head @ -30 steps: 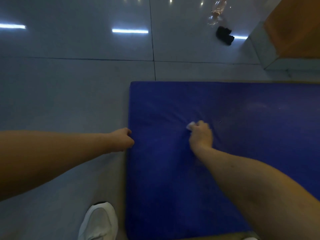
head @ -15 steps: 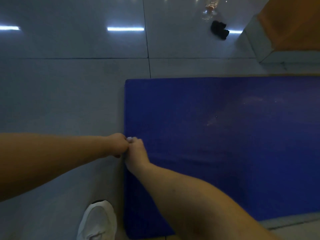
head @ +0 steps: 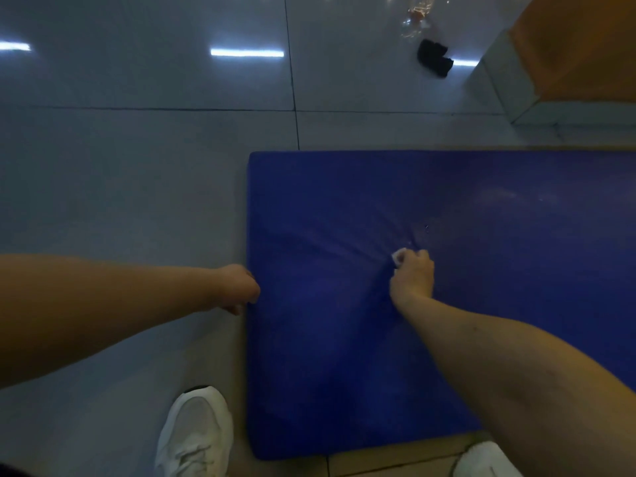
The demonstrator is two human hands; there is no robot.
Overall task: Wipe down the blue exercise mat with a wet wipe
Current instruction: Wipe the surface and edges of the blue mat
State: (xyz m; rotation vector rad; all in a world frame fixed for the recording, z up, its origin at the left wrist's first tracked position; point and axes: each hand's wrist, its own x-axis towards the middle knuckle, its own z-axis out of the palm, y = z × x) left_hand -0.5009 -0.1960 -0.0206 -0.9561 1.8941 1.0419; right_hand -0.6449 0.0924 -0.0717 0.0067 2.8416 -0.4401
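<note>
1. White wet wipe [head: 399,255], bunched small, is pinched in the curled fingers of the right hand [head: 411,277]. The hand presses it onto the blue mat [head: 344,356], knuckles up, with only a corner of the wipe showing past the fingertips.
2. Creases in the mat's cover fan out from under that hand towards the left.
3. The mat lies flat on the pale tiled floor [head: 137,201]. Its long axis appears to run left to right across the view. Its left end is in sight, and its right end runs out of frame.
4. The left hand [head: 237,287] sits at the mat's left edge, fingers curled and touching it. Whether it actually grips the edge cannot be told.
5. Two white shoes stand at the near side, the left shoe [head: 194,438] just beside the mat's near-left corner and the right shoe [head: 485,459] at its near edge.
6. Well beyond the mat lie a small black object [head: 434,60] and a clear bottle-like item [head: 416,15]. Any contents are too blurred to tell.
</note>
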